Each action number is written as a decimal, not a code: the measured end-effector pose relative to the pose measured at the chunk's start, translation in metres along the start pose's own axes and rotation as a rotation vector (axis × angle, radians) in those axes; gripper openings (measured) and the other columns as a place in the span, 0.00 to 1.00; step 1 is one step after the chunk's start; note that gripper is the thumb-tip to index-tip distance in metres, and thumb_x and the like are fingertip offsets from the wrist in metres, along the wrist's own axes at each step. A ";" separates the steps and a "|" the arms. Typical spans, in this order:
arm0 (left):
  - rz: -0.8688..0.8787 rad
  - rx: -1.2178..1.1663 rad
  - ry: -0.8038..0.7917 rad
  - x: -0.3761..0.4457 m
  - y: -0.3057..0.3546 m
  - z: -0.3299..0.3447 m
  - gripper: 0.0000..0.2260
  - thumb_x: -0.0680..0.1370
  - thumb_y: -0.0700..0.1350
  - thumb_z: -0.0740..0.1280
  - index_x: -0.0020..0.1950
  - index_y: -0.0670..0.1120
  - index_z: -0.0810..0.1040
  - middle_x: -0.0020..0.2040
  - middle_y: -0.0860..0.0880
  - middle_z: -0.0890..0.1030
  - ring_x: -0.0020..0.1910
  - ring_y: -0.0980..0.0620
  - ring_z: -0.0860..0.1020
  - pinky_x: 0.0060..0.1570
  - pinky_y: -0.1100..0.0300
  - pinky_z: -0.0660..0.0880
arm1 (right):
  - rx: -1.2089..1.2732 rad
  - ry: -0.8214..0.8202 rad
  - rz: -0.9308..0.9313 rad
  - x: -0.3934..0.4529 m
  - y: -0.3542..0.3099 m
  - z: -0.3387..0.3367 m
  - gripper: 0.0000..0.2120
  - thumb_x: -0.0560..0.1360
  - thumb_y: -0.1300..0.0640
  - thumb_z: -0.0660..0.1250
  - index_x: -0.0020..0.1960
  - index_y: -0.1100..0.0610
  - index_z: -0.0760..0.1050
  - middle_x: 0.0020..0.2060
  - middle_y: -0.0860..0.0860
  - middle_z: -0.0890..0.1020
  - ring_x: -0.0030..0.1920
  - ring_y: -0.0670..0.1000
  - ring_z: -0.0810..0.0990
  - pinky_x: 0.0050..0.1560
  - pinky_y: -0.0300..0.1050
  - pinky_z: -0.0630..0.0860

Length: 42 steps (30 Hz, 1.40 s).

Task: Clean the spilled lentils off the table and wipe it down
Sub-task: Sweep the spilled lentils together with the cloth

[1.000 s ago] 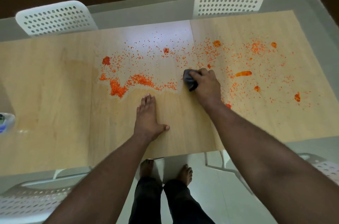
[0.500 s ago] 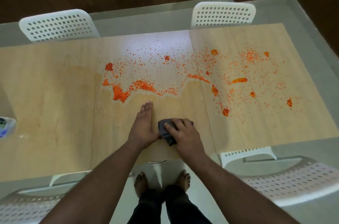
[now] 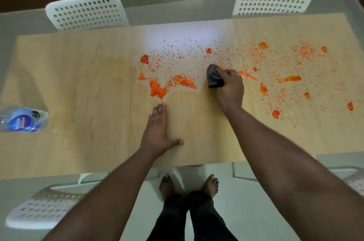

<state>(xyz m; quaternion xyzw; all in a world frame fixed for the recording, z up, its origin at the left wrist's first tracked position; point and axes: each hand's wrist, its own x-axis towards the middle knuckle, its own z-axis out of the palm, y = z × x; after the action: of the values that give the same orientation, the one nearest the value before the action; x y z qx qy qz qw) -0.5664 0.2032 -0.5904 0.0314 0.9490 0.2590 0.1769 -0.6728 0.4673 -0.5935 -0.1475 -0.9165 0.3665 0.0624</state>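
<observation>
The lentils [image 3: 159, 90] are bright orange on a pale wood-grain table [image 3: 88, 87]. The cloth [image 3: 213, 78] is dark grey. White chairs [image 3: 86, 11] carry dotted perforations (rows of round holes); the bottle [image 3: 21, 120] wears a blue label.

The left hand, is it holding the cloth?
No, the left hand lies flat on the bare table with straight fingers, while the right hand grips the grey cloth.
</observation>
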 end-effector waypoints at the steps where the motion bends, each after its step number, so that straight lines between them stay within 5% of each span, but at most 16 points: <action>1: -0.004 0.001 0.001 -0.002 -0.006 -0.005 0.66 0.65 0.64 0.83 0.86 0.45 0.42 0.87 0.48 0.45 0.85 0.50 0.43 0.83 0.54 0.43 | -0.023 -0.009 -0.043 -0.015 -0.003 0.000 0.27 0.74 0.67 0.64 0.71 0.52 0.80 0.62 0.50 0.79 0.62 0.56 0.74 0.62 0.46 0.73; 4: -0.020 0.002 0.006 -0.006 -0.024 -0.020 0.67 0.64 0.63 0.83 0.86 0.45 0.42 0.87 0.48 0.46 0.85 0.49 0.43 0.83 0.53 0.44 | 0.007 -0.067 -0.201 -0.081 -0.015 0.001 0.32 0.68 0.67 0.63 0.70 0.53 0.81 0.64 0.51 0.80 0.60 0.56 0.75 0.58 0.41 0.69; 8: -0.025 0.012 -0.011 -0.006 -0.040 -0.032 0.67 0.64 0.64 0.83 0.86 0.45 0.41 0.87 0.48 0.44 0.85 0.49 0.42 0.83 0.52 0.44 | -0.083 -0.207 -0.385 -0.164 -0.016 0.019 0.27 0.71 0.61 0.70 0.71 0.53 0.80 0.66 0.54 0.80 0.62 0.57 0.76 0.57 0.44 0.75; 13: -0.008 -0.023 -0.008 -0.004 -0.055 -0.034 0.66 0.64 0.64 0.83 0.86 0.45 0.43 0.87 0.47 0.46 0.85 0.49 0.43 0.84 0.47 0.47 | -0.339 -0.264 -0.643 -0.193 -0.028 0.044 0.22 0.74 0.53 0.60 0.64 0.53 0.83 0.62 0.56 0.82 0.58 0.58 0.75 0.50 0.53 0.81; 18: -0.004 -0.041 -0.001 -0.005 -0.059 -0.033 0.68 0.63 0.66 0.83 0.86 0.45 0.42 0.87 0.49 0.45 0.85 0.51 0.43 0.84 0.50 0.45 | -0.386 -0.221 -0.452 -0.121 -0.051 0.063 0.23 0.72 0.57 0.72 0.67 0.52 0.81 0.63 0.55 0.80 0.58 0.61 0.74 0.50 0.56 0.80; 24: 0.011 -0.061 -0.014 -0.009 -0.078 -0.044 0.67 0.64 0.63 0.84 0.86 0.49 0.40 0.87 0.53 0.43 0.85 0.54 0.42 0.83 0.55 0.49 | -0.059 -0.043 -0.002 -0.058 -0.069 0.064 0.32 0.71 0.69 0.63 0.73 0.52 0.78 0.61 0.51 0.79 0.61 0.58 0.74 0.54 0.43 0.70; 28: 0.003 -0.060 -0.001 -0.011 -0.088 -0.054 0.67 0.64 0.62 0.84 0.86 0.47 0.41 0.87 0.51 0.44 0.85 0.51 0.43 0.83 0.54 0.49 | -0.092 -0.109 -0.199 -0.113 -0.075 0.059 0.33 0.69 0.68 0.67 0.73 0.50 0.78 0.65 0.50 0.79 0.61 0.55 0.74 0.54 0.39 0.67; 34: 0.003 -0.065 0.026 -0.001 -0.092 -0.067 0.61 0.69 0.60 0.81 0.86 0.45 0.43 0.87 0.47 0.47 0.85 0.49 0.45 0.83 0.52 0.49 | -0.428 -0.316 -0.579 -0.189 -0.080 0.085 0.28 0.69 0.58 0.78 0.69 0.52 0.80 0.65 0.54 0.79 0.60 0.58 0.76 0.51 0.52 0.80; 42: -0.046 -0.024 0.075 0.018 -0.089 -0.065 0.58 0.71 0.59 0.81 0.86 0.44 0.45 0.87 0.46 0.50 0.85 0.48 0.46 0.83 0.51 0.52 | -0.488 -0.309 -0.453 -0.106 -0.117 0.104 0.23 0.76 0.56 0.71 0.71 0.52 0.77 0.68 0.55 0.76 0.62 0.61 0.74 0.54 0.55 0.78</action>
<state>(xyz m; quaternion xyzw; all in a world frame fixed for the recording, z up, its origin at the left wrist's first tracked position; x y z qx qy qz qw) -0.6033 0.0973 -0.5885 -0.0025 0.9522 0.2673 0.1476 -0.6214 0.2852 -0.5889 0.1059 -0.9850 0.1320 -0.0340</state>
